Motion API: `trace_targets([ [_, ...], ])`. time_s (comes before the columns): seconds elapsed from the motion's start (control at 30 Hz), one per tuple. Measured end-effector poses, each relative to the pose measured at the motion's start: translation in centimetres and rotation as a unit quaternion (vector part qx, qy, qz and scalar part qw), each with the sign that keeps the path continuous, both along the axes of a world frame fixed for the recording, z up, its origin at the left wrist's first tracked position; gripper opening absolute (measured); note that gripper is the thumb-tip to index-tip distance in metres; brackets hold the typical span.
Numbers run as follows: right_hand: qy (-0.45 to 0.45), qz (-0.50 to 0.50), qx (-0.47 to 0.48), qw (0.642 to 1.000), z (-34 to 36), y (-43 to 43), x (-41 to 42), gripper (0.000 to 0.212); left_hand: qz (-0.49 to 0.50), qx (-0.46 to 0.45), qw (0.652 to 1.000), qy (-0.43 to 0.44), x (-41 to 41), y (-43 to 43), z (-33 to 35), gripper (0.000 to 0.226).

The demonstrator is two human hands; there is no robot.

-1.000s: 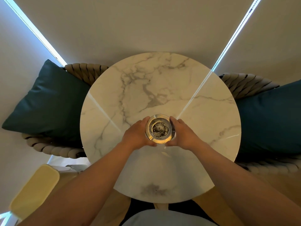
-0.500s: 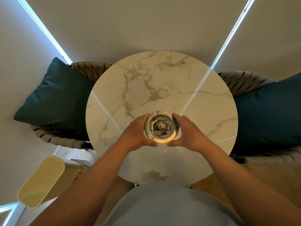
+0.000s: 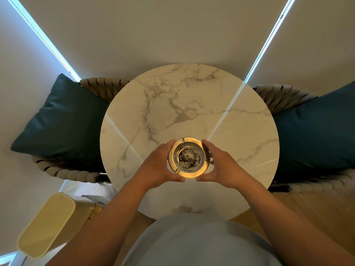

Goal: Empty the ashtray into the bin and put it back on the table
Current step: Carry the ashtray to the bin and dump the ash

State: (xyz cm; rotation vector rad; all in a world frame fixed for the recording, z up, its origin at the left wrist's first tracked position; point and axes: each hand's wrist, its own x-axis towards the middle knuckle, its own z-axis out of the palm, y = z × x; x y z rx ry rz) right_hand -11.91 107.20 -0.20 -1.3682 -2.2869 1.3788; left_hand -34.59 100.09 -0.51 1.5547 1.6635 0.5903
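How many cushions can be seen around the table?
2. One cushion lies on the chair left of the table; the other cushion lies on the chair to its right. More could be hidden out of view.

Round white marble-patterned table (image 3: 192, 104), grey veins, glossy; two light streaks reflected; nothing clearly resting on top.

The ashtray (image 3: 189, 158) sits between both hands over the table (image 3: 240, 131) — bin (image 3: 48, 225) at lower left.
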Motion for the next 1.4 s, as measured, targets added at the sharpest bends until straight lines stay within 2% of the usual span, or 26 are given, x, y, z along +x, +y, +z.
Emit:
trace_targets([
  [0.07, -0.010, -0.009, -0.002, 1.000, -0.2, -0.8, -0.3, 0.125, -0.014, 0.003, 1.000, -0.009, -0.5, -0.1, 0.0, 0.110],
  [0.2, -0.012, -0.017, 0.004, 1.000, -0.6, -1.6, -0.7, 0.123, -0.029, 0.008, 0.999, -0.014, -1.1, -0.4, -0.1, 0.107],
  [0.7, -0.023, -0.036, 0.003, 0.999, -0.7, -4.3, -1.7, 0.127, -0.055, 0.002, 0.998, -0.003, -2.4, -2.3, -0.2, 0.113],
  [1.23, -0.013, 0.066, 0.035, 0.997, 1.1, -5.6, 5.0, 0.124, 0.009, 0.014, 1.000, 0.000, 5.0, -7.3, 0.9, 0.110],
  [1.4, -0.002, 0.105, 0.045, 0.993, 1.3, -5.7, 7.3, 0.113, 0.051, 0.014, 0.999, 0.010, 8.1, -9.3, 1.0, 0.112],
])
